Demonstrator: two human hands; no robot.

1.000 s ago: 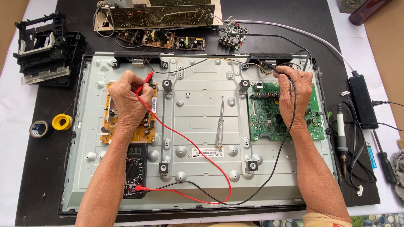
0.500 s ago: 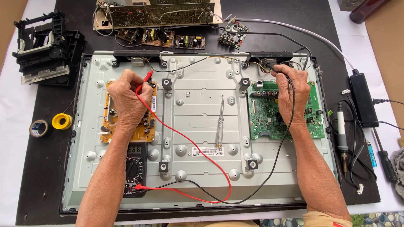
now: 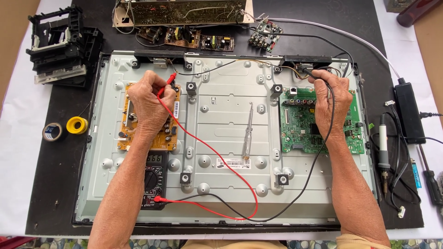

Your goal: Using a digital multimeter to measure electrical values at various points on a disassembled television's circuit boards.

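The work in hand was a meter check across the opened flat-panel chassis [image 3: 221,138] lying on the tabletop [image 3: 60,184]. The left hand [image 3: 150,103] pinched the red probe [image 3: 170,80] in a closed grip, tip down at the upper edge of the yellow power board [image 3: 127,138]. The right hand [image 3: 330,103] likewise pinched the black probe [image 3: 310,71] near the connector above the green main board [image 3: 300,133]; exactly which contact it touched was too small to tell. The multimeter [image 3: 154,177] sat below the left forearm. The next move probably called for steady tips and a glance at the display.
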